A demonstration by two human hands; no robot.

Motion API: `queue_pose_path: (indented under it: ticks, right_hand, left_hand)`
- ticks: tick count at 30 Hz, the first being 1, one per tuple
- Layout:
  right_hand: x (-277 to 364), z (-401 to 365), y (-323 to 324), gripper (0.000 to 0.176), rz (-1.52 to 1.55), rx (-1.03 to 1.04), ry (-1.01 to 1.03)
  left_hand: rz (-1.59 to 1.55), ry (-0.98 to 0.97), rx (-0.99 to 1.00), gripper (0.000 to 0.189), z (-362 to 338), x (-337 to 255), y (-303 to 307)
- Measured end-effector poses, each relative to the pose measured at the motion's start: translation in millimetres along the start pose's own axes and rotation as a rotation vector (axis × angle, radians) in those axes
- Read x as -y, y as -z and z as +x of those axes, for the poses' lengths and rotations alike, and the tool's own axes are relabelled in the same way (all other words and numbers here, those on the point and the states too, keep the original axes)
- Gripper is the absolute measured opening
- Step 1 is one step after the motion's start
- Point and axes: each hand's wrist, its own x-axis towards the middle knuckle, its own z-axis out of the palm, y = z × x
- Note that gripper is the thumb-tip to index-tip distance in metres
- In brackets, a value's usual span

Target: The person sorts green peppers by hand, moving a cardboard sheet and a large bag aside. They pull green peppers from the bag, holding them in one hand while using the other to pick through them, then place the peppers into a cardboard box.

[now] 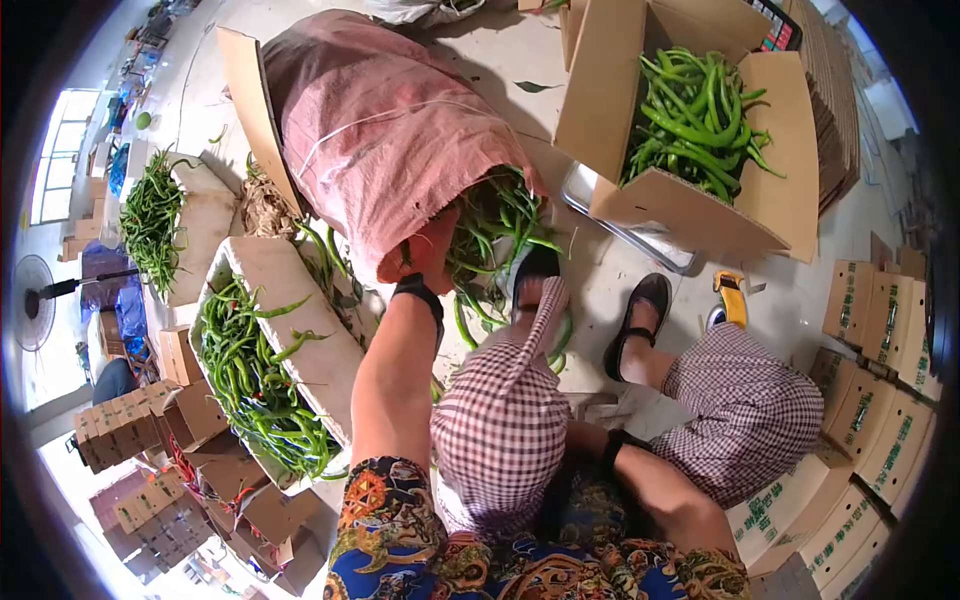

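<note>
A large pink woven sack (390, 130) lies with its mouth toward me, green chili peppers (495, 225) spilling from it onto the floor. My left hand (432, 250) is at the lower edge of the mouth, closed on the sack cloth, its fingers partly in the fabric's shade. My right hand (588, 441) is low between my knees, in shadow beside the checked cloth over my leg; its fingers are hidden. An open cardboard box (680, 205) at the upper right holds more green peppers (700, 120).
White foam boxes (300, 345) of peppers stand at the left, near a fan (35, 300). A metal tray or scale (640, 238) lies under the open box. A yellow tape dispenser (733, 298) is by my right foot. Stacked cartons (880, 320) line the right side.
</note>
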Motion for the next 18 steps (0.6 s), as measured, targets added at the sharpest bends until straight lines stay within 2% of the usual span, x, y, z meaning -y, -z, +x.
queue_pose_path:
  ticks: [2,4,12,18]
  right_hand:
    - [3,4,0,0.021,0.003,0.017,0.000]
    - [5,9,0,0.021,0.016,0.040,0.000]
    - [3,22,21,0.022,0.101,0.153,0.000]
    - [-14,26,31,0.024,0.092,0.151,0.075]
  left_hand:
    - [0.363,-0.234,-0.050,0.066,20,-7,16]
    - [0.510,-0.299,-0.085,0.066,37,-8,23]
    - [0.550,-0.161,-0.049,0.065,86,-3,6]
    - [0.497,-0.083,0.042,0.065,59,-16,-8]
